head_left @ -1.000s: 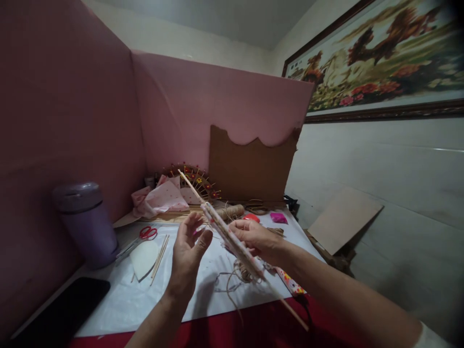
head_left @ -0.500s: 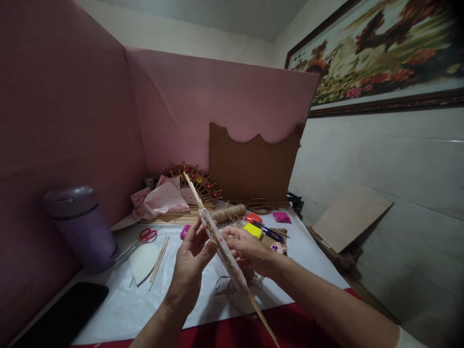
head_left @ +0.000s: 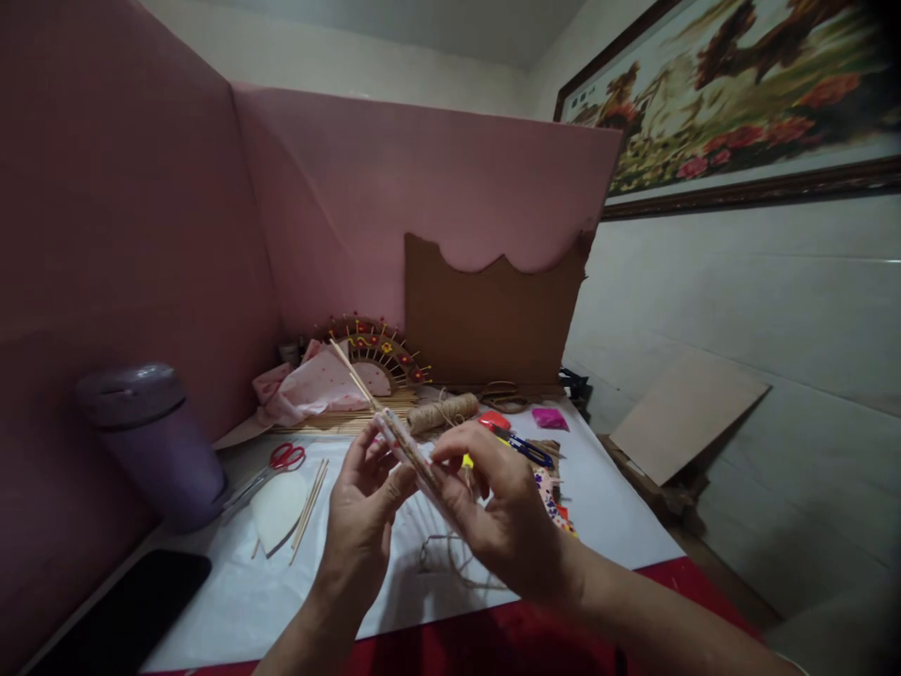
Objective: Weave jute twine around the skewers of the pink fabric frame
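Observation:
A cloth-covered cardboard piece (head_left: 395, 434), pale with small red marks, is held nearly edge-on above the table. Thin wooden sticks (head_left: 354, 373) poke out of its upper end. My left hand (head_left: 366, 502) grips its left side, thumb in front and fingers behind. Bent over its lower right part, my right hand (head_left: 496, 498) has its thumb and fingers on the edge and hides the lower end. Loose twine (head_left: 468, 573) lies on the white sheet below my hands. Beyond them rests a roll of twine (head_left: 443, 411).
Red-handled scissors (head_left: 285, 457), a white cut-out (head_left: 280, 507) and several sticks (head_left: 310, 507) lie left. A purple tumbler (head_left: 159, 451) and a black phone (head_left: 123, 610) stand farther left. A utility knife (head_left: 527, 451) lies right. Brown cardboard (head_left: 489, 324) leans at the back.
My right hand has come round from behind the piece to its near lower edge. The piece has shifted slightly left, and its lower stick is now out of sight.

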A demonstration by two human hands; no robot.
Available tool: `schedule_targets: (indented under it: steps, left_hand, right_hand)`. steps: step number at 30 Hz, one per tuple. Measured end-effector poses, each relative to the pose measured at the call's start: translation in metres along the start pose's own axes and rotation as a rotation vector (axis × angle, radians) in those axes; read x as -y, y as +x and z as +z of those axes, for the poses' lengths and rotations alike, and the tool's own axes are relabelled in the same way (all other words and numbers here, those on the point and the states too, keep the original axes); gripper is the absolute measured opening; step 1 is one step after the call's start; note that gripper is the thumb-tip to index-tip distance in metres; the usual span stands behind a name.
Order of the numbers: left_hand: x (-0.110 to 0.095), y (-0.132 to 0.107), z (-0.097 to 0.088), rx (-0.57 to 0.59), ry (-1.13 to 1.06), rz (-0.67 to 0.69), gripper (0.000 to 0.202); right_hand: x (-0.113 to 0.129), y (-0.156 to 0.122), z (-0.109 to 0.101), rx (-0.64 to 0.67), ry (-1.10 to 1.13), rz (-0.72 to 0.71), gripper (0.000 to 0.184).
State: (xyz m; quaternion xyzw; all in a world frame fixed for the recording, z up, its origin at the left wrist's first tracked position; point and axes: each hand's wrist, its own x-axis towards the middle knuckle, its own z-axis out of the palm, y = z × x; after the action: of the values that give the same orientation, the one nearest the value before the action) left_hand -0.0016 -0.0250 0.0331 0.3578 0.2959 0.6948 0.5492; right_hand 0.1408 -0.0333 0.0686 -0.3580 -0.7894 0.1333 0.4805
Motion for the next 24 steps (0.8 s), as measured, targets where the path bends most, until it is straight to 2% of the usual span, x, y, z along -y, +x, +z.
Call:
schedule_targets:
  steps: [4,9,15,18,24]
  left_hand:
    - [0.002,0.001,0.002,0.001,0.017,0.136,0.055]
    - [0.002,0.002,0.006,-0.022,0.071,0.322,0.053]
    - [0.009,0.0,-0.001,-0.104,0.187,0.499,0.057]
    - [0.011,0.0,-0.002,-0.12,0.216,0.512,0.057]
    - [0.013,0.004,-0.003,-0.115,0.205,0.436,0.055]
  right_hand:
    - [0.011,0.0,-0.001,-0.069,-0.108,-0.194,0.012]
    - [0.016,0.004,-0.006,-0.136,-0.249,-0.258,0.013]
    - [0.01,-0.001,0.003,-0.151,-0.422,-0.299,0.011]
    - [0.003,0.0,0.006,-0.173,-0.438,-0.314,0.012]
    - [-0.003,0.004,0.007,-0.146,-0.361,-0.275,0.013]
